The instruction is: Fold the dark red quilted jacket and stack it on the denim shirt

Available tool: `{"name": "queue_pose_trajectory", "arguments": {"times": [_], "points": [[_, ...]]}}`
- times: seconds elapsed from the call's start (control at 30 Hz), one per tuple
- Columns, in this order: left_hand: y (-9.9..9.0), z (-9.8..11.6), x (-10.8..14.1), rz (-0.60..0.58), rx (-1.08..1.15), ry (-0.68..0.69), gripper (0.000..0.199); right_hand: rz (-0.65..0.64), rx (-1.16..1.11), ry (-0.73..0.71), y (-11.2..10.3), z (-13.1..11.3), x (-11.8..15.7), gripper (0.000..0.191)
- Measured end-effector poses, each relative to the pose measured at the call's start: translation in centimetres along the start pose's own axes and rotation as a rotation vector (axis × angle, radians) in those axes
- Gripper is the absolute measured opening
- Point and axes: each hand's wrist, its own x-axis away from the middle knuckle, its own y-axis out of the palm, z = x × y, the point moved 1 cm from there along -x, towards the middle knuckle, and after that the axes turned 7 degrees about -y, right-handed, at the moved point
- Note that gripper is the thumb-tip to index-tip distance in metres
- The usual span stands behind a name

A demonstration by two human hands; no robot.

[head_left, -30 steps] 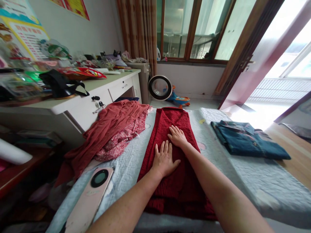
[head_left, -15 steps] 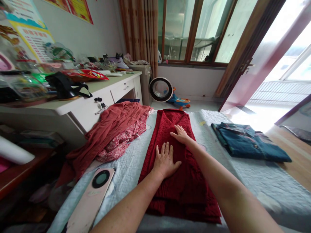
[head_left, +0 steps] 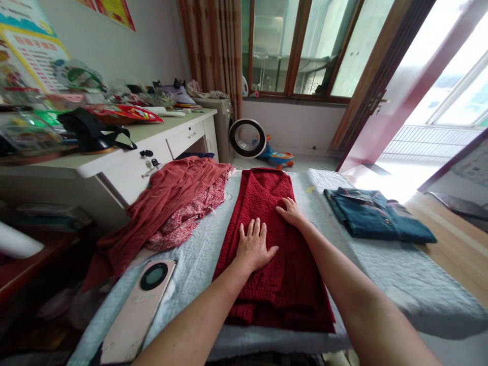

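A dark red garment (head_left: 267,290), folded into a long shape, lies on a pale blue quilted cover (head_left: 198,264). My left hand (head_left: 254,249) rests flat on its middle with the fingers spread. Farther up, near the garment's right edge, my right hand (head_left: 293,212) lies on the cloth, fingers apart. Neither hand holds anything. Rumpled reddish clothes (head_left: 179,188) are heaped to the left, and a pink phone (head_left: 135,310) lies at the cover's near left. Folded blue denim (head_left: 381,216) sits at the right.
A white desk (head_left: 145,140) cluttered with items runs along the left wall. Beyond the cover are a round black-rimmed object (head_left: 247,138) and a blue and orange toy (head_left: 280,156). An open door (head_left: 381,101) stands at the right.
My right hand has shifted slightly to the right across the red garment, toward its edge. My left hand stays flat on it. The view has moved a little.
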Motion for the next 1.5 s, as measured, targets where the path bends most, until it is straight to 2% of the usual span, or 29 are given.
{"name": "queue_pose_trajectory", "arguments": {"times": [0.13,0.3,0.37,0.63,0.77,0.87,0.93,1.07,1.17,1.4,1.5], "points": [[0.0,0.0,0.0,-0.007,-0.004,-0.006,0.086,0.058,-0.008,-0.016,-1.0,-0.1,1.6,0.05],[0.1,0.0,0.0,0.003,-0.004,-0.002,0.086,0.023,0.014,-0.286,-0.4,-1.8,6.1,0.044],[0.1,0.0,0.0,0.009,-0.005,-0.002,0.085,-0.013,0.036,-0.319,0.0,-2.5,7.2,0.043],[0.0,-0.1,0.0,0.027,0.009,0.004,0.085,-0.093,0.124,-0.173,-0.3,-4.7,8.4,0.05],[-0.2,-0.1,0.0,0.02,0.021,0.003,0.073,-0.114,0.089,-0.223,0.4,-5.3,10.3,0.052],[-0.5,-0.2,0.1,0.021,0.018,0.022,0.057,-0.083,0.083,-0.25,0.8,-5.2,11.2,0.052],[-0.7,-0.4,0.1,0.036,0.012,0.017,0.053,-0.057,0.095,-0.257,0.8,-5.2,11.4,0.052],[-0.6,-1.2,-0.3,0.061,-0.014,-0.051,0.066,-0.049,0.125,-0.274,0.6,-5.5,11.6,0.051],[-0.5,-2.0,-0.8,0.052,-0.04,-0.051,0.073,-0.051,0.134,-0.282,0.3,-5.7,11.7,0.051],[-0.7,-4.4,-2.2,0.027,-0.067,-0.082,0.073,-0.068,0.131,-0.275,0.1,-5.8,11.9,0.05],[-0.6,-5.5,-2.9,0.009,-0.045,-0.129,0.067,-0.082,0.126,-0.264,0.1,-5.8,11.9,0.05]]}}
